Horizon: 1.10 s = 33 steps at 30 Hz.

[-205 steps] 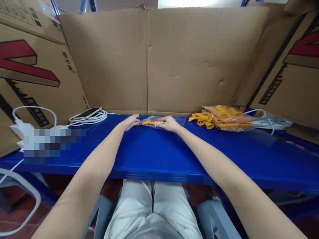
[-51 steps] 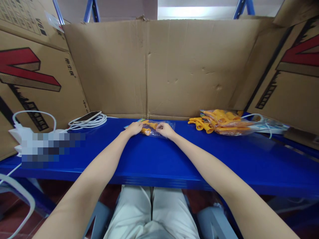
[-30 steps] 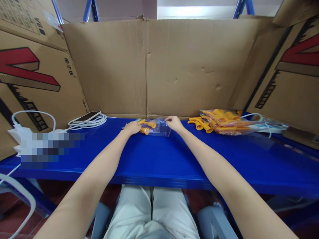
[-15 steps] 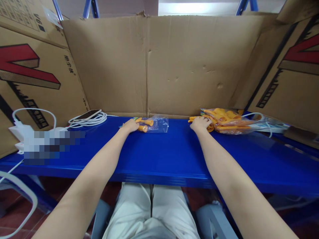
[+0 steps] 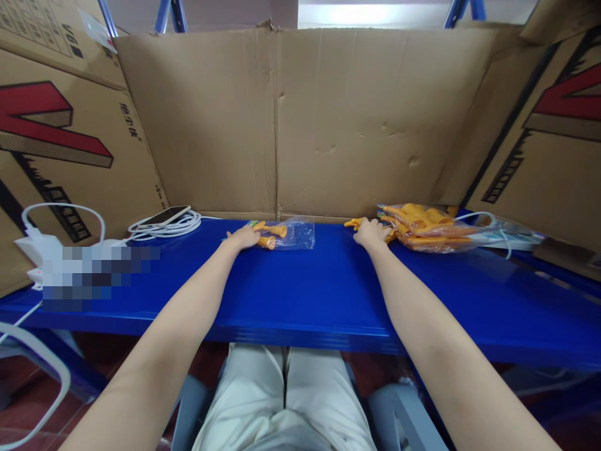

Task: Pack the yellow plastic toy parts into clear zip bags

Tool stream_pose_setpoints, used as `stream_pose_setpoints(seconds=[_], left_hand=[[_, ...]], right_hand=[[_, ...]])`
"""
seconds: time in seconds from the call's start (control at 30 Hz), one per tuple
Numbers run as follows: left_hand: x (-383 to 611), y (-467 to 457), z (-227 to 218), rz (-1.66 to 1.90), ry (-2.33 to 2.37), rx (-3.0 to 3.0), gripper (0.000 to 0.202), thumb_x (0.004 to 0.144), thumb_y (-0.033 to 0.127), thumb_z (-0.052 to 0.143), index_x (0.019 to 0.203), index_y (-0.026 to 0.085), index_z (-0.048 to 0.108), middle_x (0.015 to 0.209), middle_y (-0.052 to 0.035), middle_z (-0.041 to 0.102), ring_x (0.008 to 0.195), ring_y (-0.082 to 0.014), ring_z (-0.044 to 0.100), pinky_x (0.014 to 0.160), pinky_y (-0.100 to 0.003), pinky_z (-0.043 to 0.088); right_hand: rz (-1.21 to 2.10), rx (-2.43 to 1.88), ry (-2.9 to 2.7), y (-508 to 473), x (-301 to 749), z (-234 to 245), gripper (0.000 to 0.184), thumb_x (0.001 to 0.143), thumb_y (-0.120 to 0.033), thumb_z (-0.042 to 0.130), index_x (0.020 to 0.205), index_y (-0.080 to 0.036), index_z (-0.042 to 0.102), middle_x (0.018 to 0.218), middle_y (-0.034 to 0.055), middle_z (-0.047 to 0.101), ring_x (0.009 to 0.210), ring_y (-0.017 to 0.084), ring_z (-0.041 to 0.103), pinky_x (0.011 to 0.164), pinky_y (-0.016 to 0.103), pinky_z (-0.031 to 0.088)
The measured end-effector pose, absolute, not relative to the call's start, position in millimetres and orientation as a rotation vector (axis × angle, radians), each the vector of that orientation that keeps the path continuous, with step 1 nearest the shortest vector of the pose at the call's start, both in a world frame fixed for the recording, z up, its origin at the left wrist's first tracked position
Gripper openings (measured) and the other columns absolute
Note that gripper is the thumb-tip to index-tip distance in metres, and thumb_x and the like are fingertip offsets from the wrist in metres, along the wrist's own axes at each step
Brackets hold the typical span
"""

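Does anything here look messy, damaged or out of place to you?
A little. The cardboard back wall is dented and creased in several spots, and its top edge is ragged at the fold. Beside the right hand, an orange piece sticks out loose, outside the bagged orange pile. A phone sits on coiled white cable.

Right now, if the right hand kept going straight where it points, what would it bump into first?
The loose orange plastic pieces right at the fingertips of the right hand; it may already touch them. Behind them stands the cardboard wall, though depth is hard to judge.
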<state>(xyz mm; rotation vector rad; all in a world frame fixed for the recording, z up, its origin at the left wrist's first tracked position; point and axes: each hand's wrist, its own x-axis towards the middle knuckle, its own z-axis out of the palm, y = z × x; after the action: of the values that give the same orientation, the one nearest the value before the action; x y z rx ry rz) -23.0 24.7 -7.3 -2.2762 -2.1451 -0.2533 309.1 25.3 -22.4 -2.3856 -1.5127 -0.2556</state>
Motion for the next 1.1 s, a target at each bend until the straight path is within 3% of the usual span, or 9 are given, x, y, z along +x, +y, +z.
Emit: stream_pose_setpoints(seconds=[0.17,0.47,0.73,0.9,1.1], left_hand=[[-16.9,15.4,1.4,-0.158,-2.324,-2.23,0.054,0.087,0.041,0.035,0.136,0.026,0.051,0.142,-0.0126,0.048,0.129,-0.0386,0.043,0.105,-0.065,0.025],[-14.8,8.8,5.8,-0.054,-2.335,-2.252,0.055,0.09,0.04,0.027,0.142,0.027,0.042,0.146,-0.0113,0.042,0.134,-0.0371,0.037,0.107,-0.063,0.021],[-18.3,18.8,-1.4,-0.118,-2.334,-2.212,0.053,0.09,0.041,0.027,0.134,0.024,0.053,0.142,-0.0135,0.047,0.13,-0.0398,0.041,0.104,-0.067,0.022],[-23.1,26.0,-6.2,-0.179,-2.297,-2.254,0.053,0.086,0.044,0.034,0.133,0.026,0.054,0.138,-0.015,0.051,0.127,-0.0446,0.043,0.099,-0.073,0.022],[-24.4,28.5,-8.6,-0.201,-2.32,-2.23,0.054,0.088,0.04,0.029,0.135,0.026,0.052,0.141,-0.015,0.048,0.129,-0.0429,0.041,0.101,-0.071,0.021]], right_hand=[[-0.299,-2.321,-1.588,27.6,307.0,-25.5,0.041,0.082,-0.02,0.054,0.124,-0.019,0.056,0.122,0.0153,0.052,0.112,0.027,0.05,0.093,0.043,0.028],[-0.405,-2.14,-1.777,21.3,305.4,-19.6,0.04,0.087,-0.009,0.036,0.111,-0.017,0.068,0.115,0.0144,0.06,0.107,0.027,0.048,0.088,0.043,0.027],[-0.465,-1.811,-1.73,14.7,277.6,1.9,0.047,0.092,-0.017,0.028,0.135,-0.02,0.048,0.128,0.016,0.047,0.111,0.029,0.042,0.09,0.041,0.029],[-0.482,-1.729,-1.816,9.1,252.9,6.8,0.054,0.091,-0.014,0.026,0.144,-0.024,0.034,0.13,0.014,0.049,0.119,0.031,0.041,0.094,0.042,0.026],[-0.629,-1.521,-2.021,9.0,248.0,0.7,0.046,0.093,-0.013,0.023,0.128,-0.017,0.054,0.116,0.0136,0.061,0.1,0.024,0.052,0.089,0.037,0.027]])
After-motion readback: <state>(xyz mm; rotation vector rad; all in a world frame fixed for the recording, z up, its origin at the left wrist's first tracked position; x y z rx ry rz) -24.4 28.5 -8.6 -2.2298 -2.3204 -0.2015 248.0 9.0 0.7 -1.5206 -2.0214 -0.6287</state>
